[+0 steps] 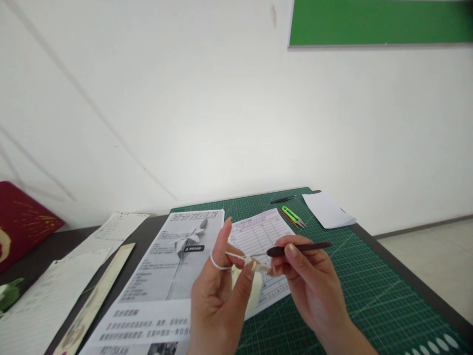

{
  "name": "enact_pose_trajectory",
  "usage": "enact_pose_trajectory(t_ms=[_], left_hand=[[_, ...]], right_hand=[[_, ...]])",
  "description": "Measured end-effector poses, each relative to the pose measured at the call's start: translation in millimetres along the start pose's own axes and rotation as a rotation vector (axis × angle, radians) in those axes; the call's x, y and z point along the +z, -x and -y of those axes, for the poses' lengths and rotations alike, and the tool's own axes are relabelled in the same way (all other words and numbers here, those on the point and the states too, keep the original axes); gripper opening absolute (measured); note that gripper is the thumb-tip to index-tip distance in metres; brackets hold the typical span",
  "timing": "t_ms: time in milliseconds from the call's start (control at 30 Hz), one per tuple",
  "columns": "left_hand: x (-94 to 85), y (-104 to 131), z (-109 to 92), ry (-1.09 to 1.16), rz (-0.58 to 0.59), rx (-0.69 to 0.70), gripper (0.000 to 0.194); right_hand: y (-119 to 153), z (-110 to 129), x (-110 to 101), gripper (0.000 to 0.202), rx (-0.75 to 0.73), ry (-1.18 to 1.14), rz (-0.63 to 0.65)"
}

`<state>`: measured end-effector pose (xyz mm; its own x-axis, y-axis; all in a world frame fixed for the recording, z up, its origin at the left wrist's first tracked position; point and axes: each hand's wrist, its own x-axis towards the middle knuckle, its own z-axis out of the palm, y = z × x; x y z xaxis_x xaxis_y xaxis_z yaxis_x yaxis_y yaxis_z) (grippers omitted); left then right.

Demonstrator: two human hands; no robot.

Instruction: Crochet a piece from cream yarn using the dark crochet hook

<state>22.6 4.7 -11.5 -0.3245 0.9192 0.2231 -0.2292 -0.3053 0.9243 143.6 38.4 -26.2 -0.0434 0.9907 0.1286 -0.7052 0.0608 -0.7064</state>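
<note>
My right hand grips a crochet hook by its dark brown handle, and the thin metal shaft points left. Its tip meets a pale cream crochet piece, which my left hand pinches between thumb and fingers. White yarn loops around my raised left index finger and runs to the stitches at the hook. Part of the crochet piece hangs down behind my left thumb. The exact stitch at the hook tip is too small to make out.
Under my hands lie a printed pattern sheet and a lined form on a green cutting mat. Green thread snips, a black pen-like tool and white paper sit farther back. A ruler and green yarn are left.
</note>
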Motion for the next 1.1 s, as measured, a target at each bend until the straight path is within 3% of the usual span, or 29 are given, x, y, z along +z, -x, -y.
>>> enact_pose_trajectory(t_ms=[200,567,767,833,900,1000,1100], left_hand=[[-4.1,-5,-10,-0.067,0.049,-0.034,0.041],[-5.1,-6,-11,-0.119,-0.001,0.062,0.051],[-2.4,-4,-4,-0.069,-0.064,0.086,0.061],[-1.8,-5,-5,0.028,-0.063,0.007,0.062],[-1.8,-6,-9,0.163,-0.029,-0.125,0.063],[-2.1,-9,-15,0.299,0.022,-0.285,0.060],[-3.2,-11,-18,0.295,0.062,-0.298,0.059]], right_hand=[[3,-1,-1,0.009,-0.089,0.079,0.015],[3,0,0,0.010,-0.092,0.115,-0.030],[15,-2,-4,0.016,-0.395,0.377,0.031],[19,-3,-3,0.028,-0.517,0.543,0.122],[20,-6,-1,0.025,-0.577,0.516,0.101],[14,-10,2,0.010,-0.356,0.247,-0.008],[5,-10,3,0.011,-0.045,0.014,-0.025]])
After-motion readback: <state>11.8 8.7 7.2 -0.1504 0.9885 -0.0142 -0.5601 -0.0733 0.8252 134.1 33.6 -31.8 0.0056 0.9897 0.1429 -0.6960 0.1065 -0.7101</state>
